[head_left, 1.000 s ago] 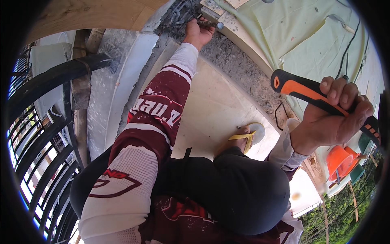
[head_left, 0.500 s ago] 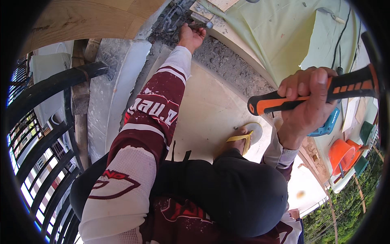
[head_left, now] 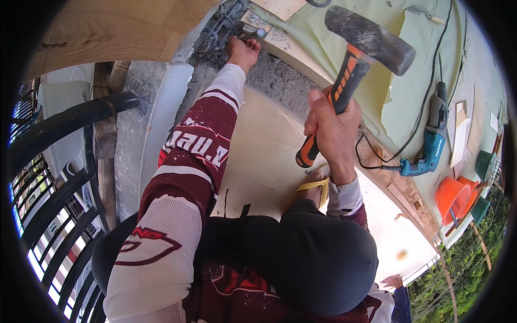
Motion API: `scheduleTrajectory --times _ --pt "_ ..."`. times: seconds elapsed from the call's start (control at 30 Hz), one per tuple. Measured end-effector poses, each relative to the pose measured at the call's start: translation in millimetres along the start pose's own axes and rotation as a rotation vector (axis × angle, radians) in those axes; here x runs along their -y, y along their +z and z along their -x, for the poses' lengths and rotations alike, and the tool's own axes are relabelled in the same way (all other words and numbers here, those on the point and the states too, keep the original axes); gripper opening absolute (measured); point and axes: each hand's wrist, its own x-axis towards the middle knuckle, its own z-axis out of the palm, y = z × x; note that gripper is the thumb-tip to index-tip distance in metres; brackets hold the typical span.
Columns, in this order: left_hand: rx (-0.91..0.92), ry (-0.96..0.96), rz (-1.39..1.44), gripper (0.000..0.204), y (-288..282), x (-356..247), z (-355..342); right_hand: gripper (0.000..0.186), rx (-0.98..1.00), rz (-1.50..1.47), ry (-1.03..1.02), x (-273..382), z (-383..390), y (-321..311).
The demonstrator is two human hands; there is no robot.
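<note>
My right hand is wrapped round the black and orange handle of a hammer, its heavy dark head raised above the green sheet. At the far end of my outstretched left arm, my left hand is closed on a metal chisel. Only the chisel's round struck end shows clearly; its tip is hidden among the broken concrete in the corner. Grey rubble lies in the strip beside my left hand.
A teal power drill with a black cord lies on the green sheet at right. Orange buckets stand beyond it. Black railing runs along the left. A wooden panel overhangs the upper left. Part of another person's hand shows at lower right.
My right hand has swung the hammer left, bringing its head into full view. My left hand has shifted slightly left in the picture, still on the chisel. The drill now shows fully.
</note>
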Motion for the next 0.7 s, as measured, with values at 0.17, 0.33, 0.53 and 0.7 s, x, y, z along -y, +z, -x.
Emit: scheduleTrajectory --times 0.17,0.33,0.53,0.7 --pt "-0.063 0.054 0.018 0.040 -3.3 15.2 7.3 0.026 -0.224 -0.499 -0.680 140.1 -36.2 0.8" --pt "-0.083 0.073 0.083 0.033 -3.9 17.1 6.9 0.019 -0.036 0.015 0.019 23.5 -47.4 57.7" --pt "-0.171 0.037 0.074 0.020 -1.9 11.0 -2.4 0.025 -0.036 0.198 0.188 -26.5 -0.7 7.2" --pt "-0.081 0.057 0.097 0.016 -1.5 9.0 -2.2 0.030 -0.125 -0.256 -0.589 132.0 -17.0 -19.1"
